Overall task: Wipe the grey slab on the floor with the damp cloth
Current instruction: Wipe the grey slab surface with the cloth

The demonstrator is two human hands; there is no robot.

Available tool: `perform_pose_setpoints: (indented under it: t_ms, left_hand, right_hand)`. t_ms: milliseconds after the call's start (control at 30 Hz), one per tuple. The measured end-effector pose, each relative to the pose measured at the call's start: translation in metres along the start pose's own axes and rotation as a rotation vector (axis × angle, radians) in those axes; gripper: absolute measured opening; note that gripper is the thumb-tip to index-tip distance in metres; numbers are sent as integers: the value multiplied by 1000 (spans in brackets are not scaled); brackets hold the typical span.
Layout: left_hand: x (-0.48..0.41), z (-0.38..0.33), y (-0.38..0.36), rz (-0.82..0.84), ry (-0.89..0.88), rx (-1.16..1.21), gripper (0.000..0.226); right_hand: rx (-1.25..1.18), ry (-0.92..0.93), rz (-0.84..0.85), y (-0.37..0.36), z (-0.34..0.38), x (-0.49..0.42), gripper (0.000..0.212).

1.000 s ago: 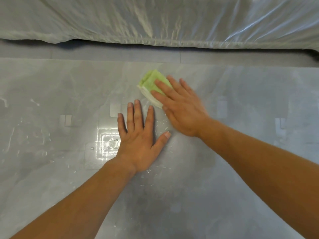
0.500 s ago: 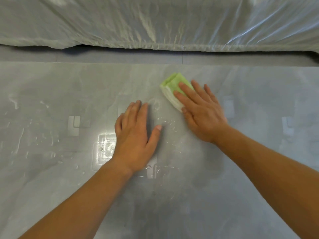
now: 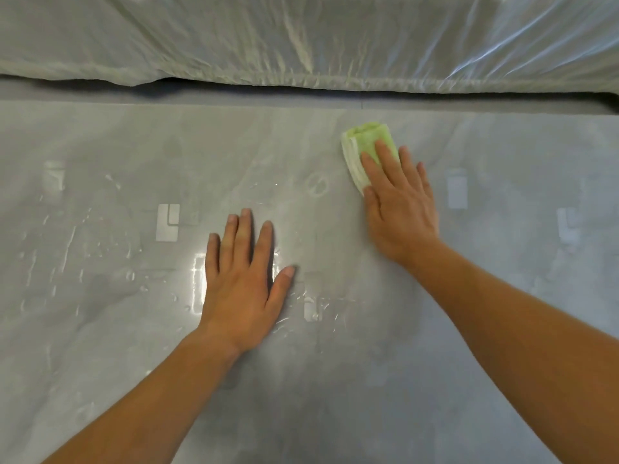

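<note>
Indoor room under renovation or deep cleaning

A glossy grey slab (image 3: 301, 396) covers the floor, wet with streaks and droplets and mirroring ceiling lights. Along its far edge, something bulky is draped in translucent plastic sheeting (image 3: 301, 41). Which kind of room cannot be told.

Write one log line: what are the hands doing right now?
right hand: pressing green cloth on grey slab | left hand: flat on slab | water drops: left side

Folded green cloth (image 3: 366, 142) lies flat on the wet, glossy grey slab (image 3: 301, 380)
</note>
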State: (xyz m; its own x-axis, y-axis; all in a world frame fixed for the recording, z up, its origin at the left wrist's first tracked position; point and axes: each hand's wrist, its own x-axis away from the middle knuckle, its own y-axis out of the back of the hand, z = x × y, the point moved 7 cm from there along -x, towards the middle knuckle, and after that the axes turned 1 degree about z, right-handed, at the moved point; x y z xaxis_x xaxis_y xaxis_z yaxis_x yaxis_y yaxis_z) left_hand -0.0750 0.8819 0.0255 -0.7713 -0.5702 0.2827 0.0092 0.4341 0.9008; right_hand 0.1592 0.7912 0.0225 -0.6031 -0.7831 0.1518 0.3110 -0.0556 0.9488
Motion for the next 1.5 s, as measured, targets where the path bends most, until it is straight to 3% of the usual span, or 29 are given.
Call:
perform_pose_setpoints:
  t_ms: [67,167,233,300,367,500,600,700,833,900,1033,1167,1267,1333,1400,1500]
  left_hand:
    - [-2,0,6,-17,22,38,64]
    - [-12,-6,27,-75,52,117,56]
    - [-22,-20,39,-92,29,213,58]
    - [-39,-40,42,-59,-8,330,63]
    - [-60,-58,41,2,1,465,62]
    - [-99,-87,38,69,-6,364,45]
    - [-115,-92,34,157,38,343,41]
    - [-114,-92,35,231,26,444,33]
    - [-106,-92,49,230,-5,787,17]
    - [-110,-95,65,175,-38,957,12]
    - [-122,-88,88,94,-131,954,13]
    - [-107,-54,73,86,-111,708,16]
    - [-89,-25,70,-97,-109,438,22]
    - [-78,-10,66,-149,-72,261,35]
    - [-66,-3,55,-119,-10,159,46]
    - [-52,-7,33,-18,5,135,56]
  right_hand:
    - [-7,-31,-9,-4,16,12,58]
    - [-12,208,94,-15,40,57,56]
    - [-173,255,136,-10,37,78,53]
    - [-397,138,41,9,22,78,48]
    - [-463,-89,-44,25,3,75,44]
    - [-518,-378,106,24,-12,72,49]
    - [-584,-426,175,20,-13,67,49]
    - [-694,-442,228,11,-13,70,24]
    - [-883,-422,132,25,-14,70,15]
    - [-823,-364,0,49,-19,58,16]
    - [-414,-58,-276,87,0,37,18]
    - [-180,175,-110,35,33,51,29]
    - [-185,160,-198,35,24,45,33]
    - [-121,141,-130,31,21,28,47]
    - [-18,248,15,10,37,24,55]
    - [137,466,85,-15,52,35,53]
